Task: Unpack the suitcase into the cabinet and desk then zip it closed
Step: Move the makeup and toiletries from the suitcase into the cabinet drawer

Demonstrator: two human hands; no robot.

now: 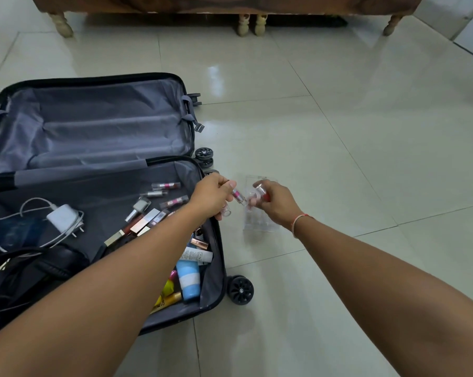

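Pink lipstick tube (238, 197) pinched by left hand (212, 195); red-capped tube (263, 192) gripped by right hand (274, 204), above clear plastic organizer (253, 223) beside open dark suitcase (93, 126).

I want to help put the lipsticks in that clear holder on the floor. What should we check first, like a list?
1. Left hand grips a lipstick: ok.
2. Right hand grips another lipstick: ok.
3. Clear holder sits on the floor under the hands: ok.
4. Free slots in the holder: cannot tell, it is see-through.
5. Suitcase emptied: not ok, more lipsticks, a charger and tubes remain inside.
6. Suitcase zipped: not ok, it lies open.
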